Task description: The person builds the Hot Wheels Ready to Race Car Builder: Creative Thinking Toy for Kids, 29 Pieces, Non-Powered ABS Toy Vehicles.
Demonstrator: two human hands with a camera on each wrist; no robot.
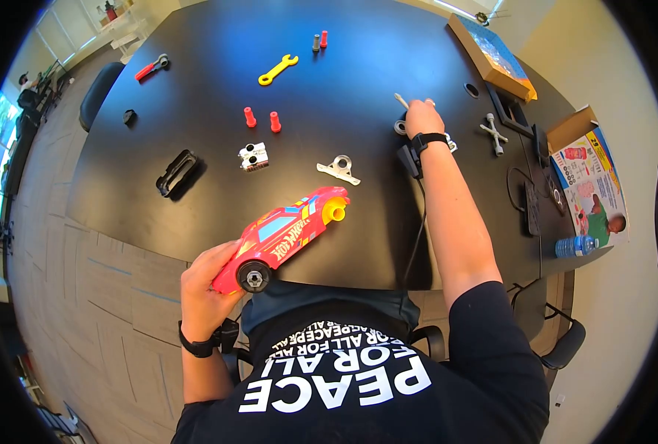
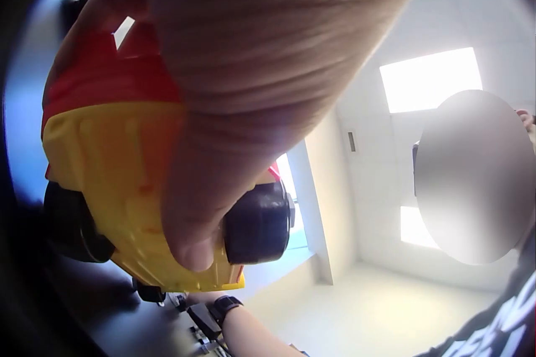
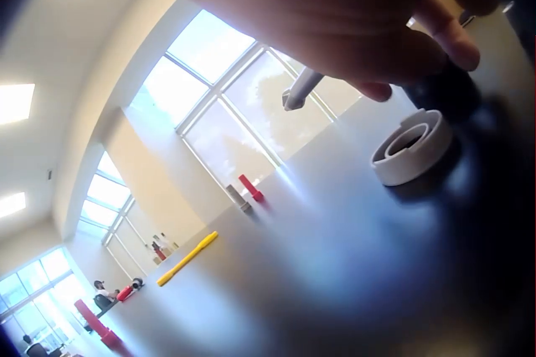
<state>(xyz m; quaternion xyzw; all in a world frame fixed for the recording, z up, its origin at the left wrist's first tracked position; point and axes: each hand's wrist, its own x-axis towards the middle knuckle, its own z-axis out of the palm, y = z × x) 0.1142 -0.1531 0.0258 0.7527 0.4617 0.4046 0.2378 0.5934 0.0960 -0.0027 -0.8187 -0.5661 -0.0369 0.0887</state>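
My left hand (image 1: 209, 285) grips a red toy car (image 1: 288, 233) by one end, tilted over the table's near edge. The car has a black wheel (image 1: 254, 277) on that end and a bare yellow hub (image 1: 334, 210) at the other. In the left wrist view the thumb presses its yellow underside (image 2: 109, 156), between two black wheels. Reaching far across the table, my right hand (image 1: 423, 118) holds a grey rod with a pointed, fluted tip (image 3: 300, 92); the palm hides the rest. A pale grey ring (image 3: 412, 148) lies below that hand, beside a dark round part (image 3: 448, 89).
On the table (image 1: 218, 222) lie a white bracket (image 1: 338, 170), engine block (image 1: 253, 157), black frame (image 1: 179, 175), yellow wrench (image 1: 278, 70), red pegs (image 1: 275, 122) and red-handled ratchet (image 1: 152, 67). Rightward are a cross wrench (image 1: 494, 135), opened boxes (image 1: 588, 166) and a water bottle (image 1: 576, 246).
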